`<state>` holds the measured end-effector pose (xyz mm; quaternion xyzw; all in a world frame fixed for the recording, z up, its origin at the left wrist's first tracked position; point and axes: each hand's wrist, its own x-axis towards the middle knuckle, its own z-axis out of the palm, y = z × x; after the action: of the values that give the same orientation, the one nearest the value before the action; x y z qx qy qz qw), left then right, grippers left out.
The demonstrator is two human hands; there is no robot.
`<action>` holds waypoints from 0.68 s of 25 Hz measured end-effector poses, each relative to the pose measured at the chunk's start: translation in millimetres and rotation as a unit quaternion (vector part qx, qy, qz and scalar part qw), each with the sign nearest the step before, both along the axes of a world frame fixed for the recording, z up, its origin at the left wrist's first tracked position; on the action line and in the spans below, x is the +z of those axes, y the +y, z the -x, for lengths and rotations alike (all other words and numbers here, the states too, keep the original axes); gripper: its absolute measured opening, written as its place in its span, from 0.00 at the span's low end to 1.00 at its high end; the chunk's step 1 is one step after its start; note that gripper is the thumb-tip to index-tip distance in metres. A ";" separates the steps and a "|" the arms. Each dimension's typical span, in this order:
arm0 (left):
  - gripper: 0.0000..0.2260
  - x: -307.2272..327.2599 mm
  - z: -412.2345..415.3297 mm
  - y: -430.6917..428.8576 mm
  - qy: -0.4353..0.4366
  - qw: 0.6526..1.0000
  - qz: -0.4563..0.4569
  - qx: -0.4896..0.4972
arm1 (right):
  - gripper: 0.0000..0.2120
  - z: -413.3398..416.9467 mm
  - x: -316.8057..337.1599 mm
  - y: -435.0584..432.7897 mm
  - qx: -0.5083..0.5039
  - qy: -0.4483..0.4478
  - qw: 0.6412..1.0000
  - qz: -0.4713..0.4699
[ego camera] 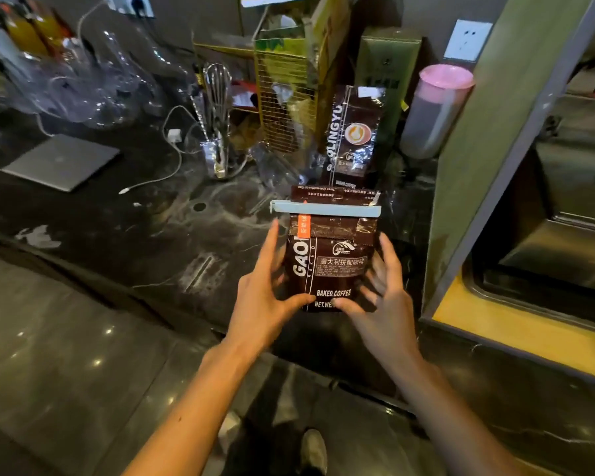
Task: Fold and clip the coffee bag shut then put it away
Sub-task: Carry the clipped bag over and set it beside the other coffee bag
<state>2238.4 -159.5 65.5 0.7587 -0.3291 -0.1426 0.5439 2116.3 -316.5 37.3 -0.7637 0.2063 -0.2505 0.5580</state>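
Note:
A dark brown coffee bag with white lettering is held upright over the front of the black counter. Its top is folded over, and a long pale blue clip lies clamped across the fold. My left hand grips the bag's left side and lower edge. My right hand holds the right side, thumb on the bottom front. A second, taller coffee bag stands behind it against a green box.
A yellow wire rack and cardboard boxes stand at the back. A pink-lidded container sits to the right, beside a green panel. A cup of utensils, a laptop, a white cable and glassware occupy the left counter.

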 end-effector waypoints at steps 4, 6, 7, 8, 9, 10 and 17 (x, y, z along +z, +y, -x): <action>0.48 -26.9 -50.7 -33.9 0.023 0.999 -0.003 -0.030 | 0.57 -33.5 -16.3 -17.6 -0.071 0.018 0.997 -0.015; 0.46 -39.2 -82.2 -43.5 0.007 0.998 -0.016 -0.059 | 0.55 -58.4 -24.5 -19.1 -0.095 0.032 0.995 -0.007; 0.46 -44.4 -96.8 -47.6 0.008 0.997 -0.023 -0.075 | 0.53 -69.9 -29.3 -19.2 -0.105 0.042 0.994 0.000; 0.45 -49.0 -111.6 -52.6 0.014 0.996 -0.027 -0.087 | 0.52 -81.1 -33.9 -19.0 -0.122 0.052 0.991 0.001; 0.44 -53.3 -125.0 -57.3 0.019 0.995 -0.029 -0.098 | 0.51 -91.4 -37.6 -18.5 -0.140 0.060 0.988 -0.001; 0.43 -58.7 -138.9 -62.9 0.030 0.993 -0.030 -0.111 | 0.50 -101.8 -41.7 -18.2 -0.155 0.067 0.986 -0.003; 0.39 -78.7 -189.6 -109.5 0.100 0.983 -0.047 -0.145 | 0.51 -142.4 -55.5 -49.7 -0.176 0.122 0.975 0.054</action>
<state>2428.0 -268.9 -13.2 0.7096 -0.3719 -0.3105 0.5116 2258.6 -366.1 -18.2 -0.7694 0.3898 -0.2603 0.4340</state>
